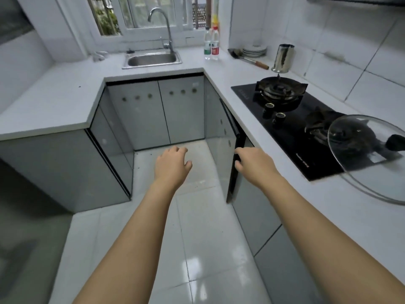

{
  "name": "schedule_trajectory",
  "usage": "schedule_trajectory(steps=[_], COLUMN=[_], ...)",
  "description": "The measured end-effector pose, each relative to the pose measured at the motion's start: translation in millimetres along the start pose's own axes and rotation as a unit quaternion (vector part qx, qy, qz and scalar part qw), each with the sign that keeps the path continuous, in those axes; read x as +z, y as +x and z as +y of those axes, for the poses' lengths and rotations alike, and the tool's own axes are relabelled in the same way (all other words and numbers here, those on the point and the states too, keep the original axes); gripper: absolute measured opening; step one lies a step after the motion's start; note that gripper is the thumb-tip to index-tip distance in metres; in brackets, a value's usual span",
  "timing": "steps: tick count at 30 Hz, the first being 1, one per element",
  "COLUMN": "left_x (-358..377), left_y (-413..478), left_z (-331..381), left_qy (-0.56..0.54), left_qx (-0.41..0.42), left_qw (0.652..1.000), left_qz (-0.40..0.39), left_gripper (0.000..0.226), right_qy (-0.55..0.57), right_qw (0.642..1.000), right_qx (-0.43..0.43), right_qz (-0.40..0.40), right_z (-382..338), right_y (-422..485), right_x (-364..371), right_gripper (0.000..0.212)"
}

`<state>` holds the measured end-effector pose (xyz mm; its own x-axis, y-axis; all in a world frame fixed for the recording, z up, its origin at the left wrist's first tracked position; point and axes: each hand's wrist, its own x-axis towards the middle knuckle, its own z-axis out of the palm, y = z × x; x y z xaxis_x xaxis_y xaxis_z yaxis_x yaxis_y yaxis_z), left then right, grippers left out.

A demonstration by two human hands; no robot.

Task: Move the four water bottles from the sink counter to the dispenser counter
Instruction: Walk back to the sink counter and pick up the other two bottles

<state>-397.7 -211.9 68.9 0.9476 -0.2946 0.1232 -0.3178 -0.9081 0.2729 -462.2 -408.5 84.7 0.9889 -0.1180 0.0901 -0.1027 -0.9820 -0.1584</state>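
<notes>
While both arms are reaching out over the floor, neither hand is carrying anything: the left hand is hanging loosely open with fingers curled, and the right hand is hovering half open in front of an open cabinet door, though whether it is touching the door is unclear. Only 2 water bottles are showing, standing upright and touching each other on the sink counter, at its back corner to the right of the sink. They are lying well apart from both hands, far ahead and slightly right. Judging by this, the step in hand is the approach: walking closer first, then taking 1 bottle per hand around the middle, is looking safer than stretching across. The dispenser counter is not showing here.
</notes>
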Motion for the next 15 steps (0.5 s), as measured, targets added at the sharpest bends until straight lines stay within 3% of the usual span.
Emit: schedule_trajectory(steps=[15], left_x=[11], left_y=[29], left_z=[-21], left_qy=[-0.036], left_qx=[-0.016], left_qw=[0.999], left_qz=[0.033], left_gripper=[0.039], right_qy=[0.018], right_qw=[0.998], right_qx=[-0.060], right_qz=[-0.017], right_z=[26], right_y=[52], right_x=[11], right_gripper=[0.039])
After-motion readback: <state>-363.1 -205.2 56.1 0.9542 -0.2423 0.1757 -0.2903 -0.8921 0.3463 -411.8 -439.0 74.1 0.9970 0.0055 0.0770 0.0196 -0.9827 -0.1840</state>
